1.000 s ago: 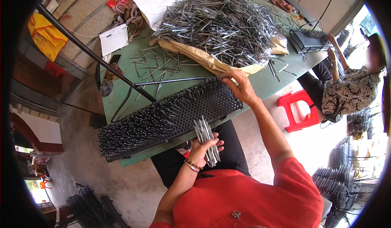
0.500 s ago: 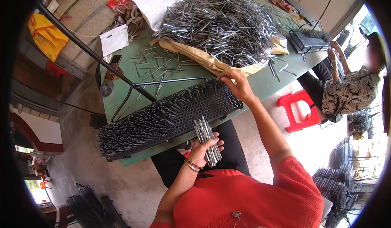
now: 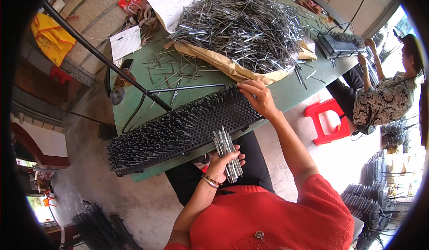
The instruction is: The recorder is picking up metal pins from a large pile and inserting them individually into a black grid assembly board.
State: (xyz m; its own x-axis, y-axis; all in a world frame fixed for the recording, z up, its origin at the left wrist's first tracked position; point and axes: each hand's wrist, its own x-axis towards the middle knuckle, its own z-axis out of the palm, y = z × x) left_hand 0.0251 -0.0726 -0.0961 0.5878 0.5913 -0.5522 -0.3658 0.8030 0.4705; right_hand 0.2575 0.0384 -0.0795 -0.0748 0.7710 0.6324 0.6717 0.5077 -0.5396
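A bundle of thin silvery metal rods (image 3: pixel 225 143) lies in my left hand (image 3: pixel 219 167), its fingers wrapped round the middle, just in front of a long black perforated rack (image 3: pixel 211 134). Rods stand packed upright in the rack's left part and along its far edge, while bare holes show toward the near right. At the rack's far right corner is my right hand (image 3: pixel 259 99), thumb and fingers drawn together in a pinch. What the fingertips hold, if anything, is too small to make out.
A big heap of loose rods (image 3: pixel 241 31) sits on paper sacking on the green table (image 3: pixel 286 93). Scattered rods, a notepad (image 3: pixel 126 43) and a black bar (image 3: pixel 103 60) are on the left. A co-worker (image 3: pixel 384 93) handles another rack (image 3: pixel 342 43) beyond a red stool (image 3: pixel 328 121).
My right hand has shifted slightly left along the rack's far right corner, its fingers closer together. My left hand keeps the bundle in place. The co-worker's hands and head have moved a little.
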